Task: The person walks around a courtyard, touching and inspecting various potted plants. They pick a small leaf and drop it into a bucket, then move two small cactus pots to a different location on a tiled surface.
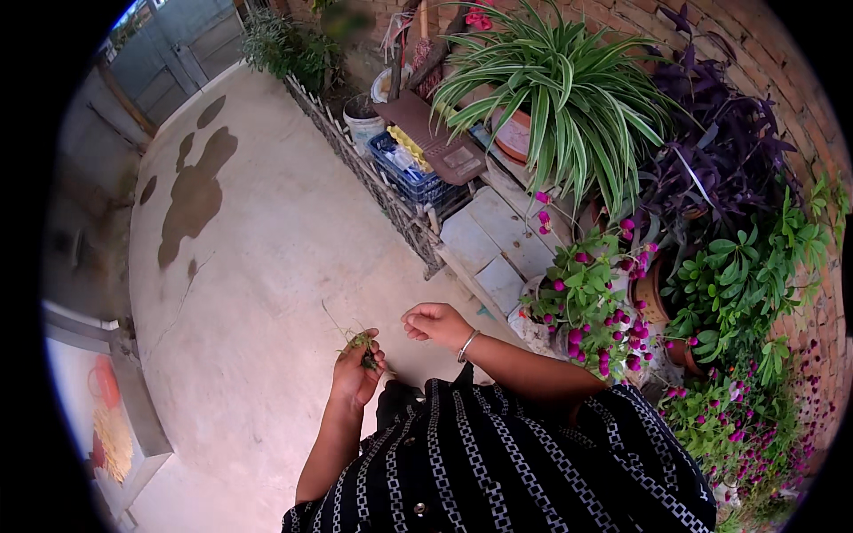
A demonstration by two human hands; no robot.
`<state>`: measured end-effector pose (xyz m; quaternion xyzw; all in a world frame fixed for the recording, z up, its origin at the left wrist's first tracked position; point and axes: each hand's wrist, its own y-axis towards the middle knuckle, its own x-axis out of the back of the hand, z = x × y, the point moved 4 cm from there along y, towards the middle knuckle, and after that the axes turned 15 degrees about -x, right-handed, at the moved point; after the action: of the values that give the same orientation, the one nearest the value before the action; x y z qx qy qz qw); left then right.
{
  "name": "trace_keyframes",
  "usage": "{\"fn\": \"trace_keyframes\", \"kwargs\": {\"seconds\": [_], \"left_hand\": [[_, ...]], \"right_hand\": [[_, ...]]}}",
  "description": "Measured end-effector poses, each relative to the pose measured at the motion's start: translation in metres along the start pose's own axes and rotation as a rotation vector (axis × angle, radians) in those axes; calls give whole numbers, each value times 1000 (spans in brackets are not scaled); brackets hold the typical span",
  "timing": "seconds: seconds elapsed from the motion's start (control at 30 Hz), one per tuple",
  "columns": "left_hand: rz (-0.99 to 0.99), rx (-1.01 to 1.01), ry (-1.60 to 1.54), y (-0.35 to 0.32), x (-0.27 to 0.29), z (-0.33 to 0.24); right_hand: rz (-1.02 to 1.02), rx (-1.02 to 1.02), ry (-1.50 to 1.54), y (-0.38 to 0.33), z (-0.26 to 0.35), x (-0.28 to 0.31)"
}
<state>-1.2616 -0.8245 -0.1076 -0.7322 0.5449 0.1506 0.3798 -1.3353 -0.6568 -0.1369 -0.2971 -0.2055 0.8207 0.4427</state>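
So you've got a pale concrete floor below you, dark patches further off. Up on your right there's a big potted spider plant, next to a purple-leaved plant. Magenta globe amaranths bloom closer to you, and a blue plastic crate sits beyond. Your right hand has its fingers curled, can't tell if it's pinching anything. Just beside it, your left hand grips a small clump of green sprigs above the concrete. Silver bangle on your right wrist, too.
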Motion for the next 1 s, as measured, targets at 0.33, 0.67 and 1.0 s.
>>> {"fn": "trace_keyframes", "kwargs": {"seconds": [0.33,0.67,1.0], "left_hand": [[9,-25,171,179,83,-221],[113,97,85,412,88,-266],[73,13,296,676,2,-424]], "right_hand": [[162,-22,3,204,130,-141],[32,-45,108,380,262,-107],[38,-39,83,586,503,-65]]}}
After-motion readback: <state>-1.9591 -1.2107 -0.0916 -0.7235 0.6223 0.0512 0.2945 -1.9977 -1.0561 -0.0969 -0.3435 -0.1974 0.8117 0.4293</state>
